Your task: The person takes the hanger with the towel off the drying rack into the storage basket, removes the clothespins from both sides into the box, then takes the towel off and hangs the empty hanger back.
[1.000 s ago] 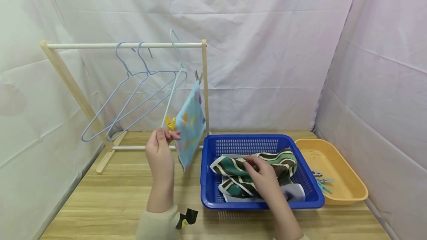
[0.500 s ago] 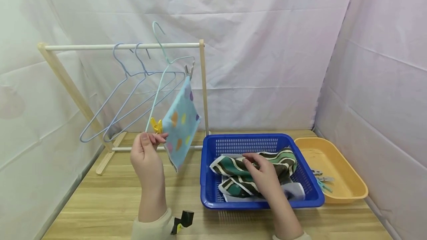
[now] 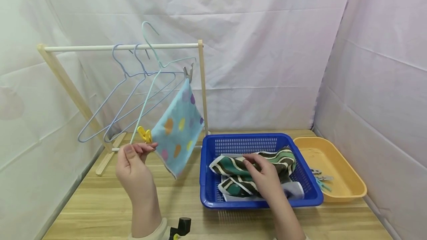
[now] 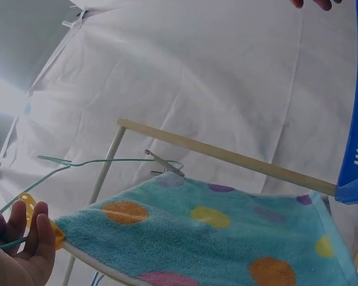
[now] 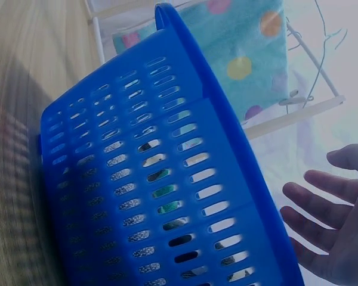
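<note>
My left hand (image 3: 135, 173) pinches the lower corner of a mint-green wire hanger (image 3: 146, 99). From that hanger hangs a light blue towel (image 3: 180, 129) with coloured spots. A yellow clothespin (image 3: 145, 134) grips the towel's near corner beside my fingers, and a grey clothespin (image 3: 188, 73) its far upper corner. The hanger's hook rises above the rack's bar, apart from it. Over the blue basket (image 3: 207, 173) hovers my right hand (image 3: 266, 179), fingers loosely bent and holding nothing in the right wrist view. Below it lies a green, brown and white striped cloth (image 3: 237, 188).
Two blue hangers (image 3: 115, 112) hang on the white bar (image 3: 83, 48) of a wooden rack at the left. Greyish cloth (image 3: 295, 190) lies under the striped one. A yellow tray (image 3: 347, 180) with several clothespins (image 3: 323, 184) stands right of the basket.
My left hand has moved left and downward, carrying the hanger and towel along. The towel has turned to show more of its spotted face. My right hand has stayed above the basket.
</note>
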### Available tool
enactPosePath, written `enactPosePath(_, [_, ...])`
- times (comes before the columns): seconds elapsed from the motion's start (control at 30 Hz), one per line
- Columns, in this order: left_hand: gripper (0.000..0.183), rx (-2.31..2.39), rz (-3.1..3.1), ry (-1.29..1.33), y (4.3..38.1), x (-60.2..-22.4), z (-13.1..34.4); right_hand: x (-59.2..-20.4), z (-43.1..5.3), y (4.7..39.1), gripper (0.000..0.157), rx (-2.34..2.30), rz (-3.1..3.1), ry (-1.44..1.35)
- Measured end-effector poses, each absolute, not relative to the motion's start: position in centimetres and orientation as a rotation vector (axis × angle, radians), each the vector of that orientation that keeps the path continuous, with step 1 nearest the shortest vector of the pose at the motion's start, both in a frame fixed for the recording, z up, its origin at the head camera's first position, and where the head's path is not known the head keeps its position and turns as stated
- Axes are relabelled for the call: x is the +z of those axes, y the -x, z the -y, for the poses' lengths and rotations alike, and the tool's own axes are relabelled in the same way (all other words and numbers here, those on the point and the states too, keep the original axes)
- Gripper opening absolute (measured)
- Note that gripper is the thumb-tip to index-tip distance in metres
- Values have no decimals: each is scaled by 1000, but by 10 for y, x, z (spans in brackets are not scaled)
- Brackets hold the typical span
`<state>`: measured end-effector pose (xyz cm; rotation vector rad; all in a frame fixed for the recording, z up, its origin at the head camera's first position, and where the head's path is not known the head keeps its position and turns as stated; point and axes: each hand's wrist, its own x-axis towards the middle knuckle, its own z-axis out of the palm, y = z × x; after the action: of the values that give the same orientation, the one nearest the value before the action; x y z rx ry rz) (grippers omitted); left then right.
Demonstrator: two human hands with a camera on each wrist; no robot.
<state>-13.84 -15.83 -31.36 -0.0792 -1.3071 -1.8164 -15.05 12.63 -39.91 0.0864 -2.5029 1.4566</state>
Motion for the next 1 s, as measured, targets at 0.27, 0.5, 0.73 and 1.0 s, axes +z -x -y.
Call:
enactPosePath(0.27, [31, -1851, 1138, 108, 133, -317, 167, -396, -127, 146, 19, 1469, 2467, -104])
enactPosePath(0.5, [33, -1875, 1051, 48, 129, -320, 173, -397, -127, 143, 18, 1484, 2455, -115])
enactPosePath(0.73, [36, -1888, 958, -3, 126, -323, 178, -399, -127, 142, 18, 1487, 2461, -102])
enactPosePath(1.0, [38, -2000, 772, -6, 123, -323, 187, -399, -127, 141, 19, 1499, 2459, -107])
